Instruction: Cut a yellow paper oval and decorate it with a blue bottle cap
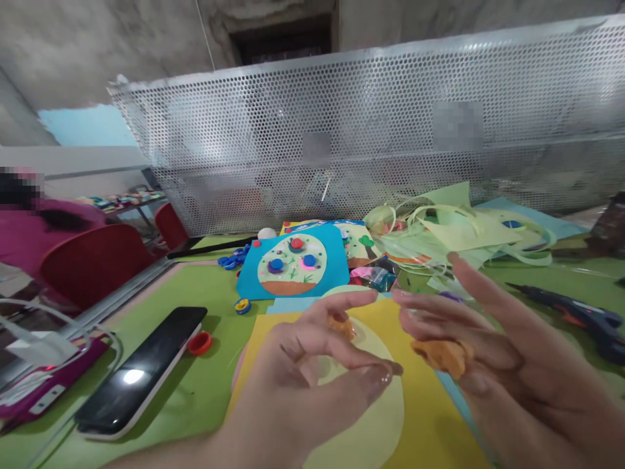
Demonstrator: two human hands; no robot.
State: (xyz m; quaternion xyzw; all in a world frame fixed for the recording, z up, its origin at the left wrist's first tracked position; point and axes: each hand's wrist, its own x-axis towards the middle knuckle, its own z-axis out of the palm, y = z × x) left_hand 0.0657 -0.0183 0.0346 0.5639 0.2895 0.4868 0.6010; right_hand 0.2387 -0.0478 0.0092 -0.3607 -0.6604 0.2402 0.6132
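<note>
My left hand point(312, 365) hovers over a yellow sheet point(430, 423) that bears a pale green paper circle point(375, 430). Its thumb and fingers are curled and pinch a small orange lump point(342, 324). My right hand point(493, 352) is beside it, fingers partly stretched, with a larger lump of orange clay point(444, 355) held against the palm by the thumb. The two hands are close but apart.
A black phone point(141, 371) lies at left by a red bottle cap point(200, 342). Behind are a blue card with a cap picture point(293, 260), blue caps point(232, 260), green paper strips point(439, 228), a glue gun point(581, 316) at right, and a perforated metal screen point(371, 130). A person in pink point(43, 228) sits far left.
</note>
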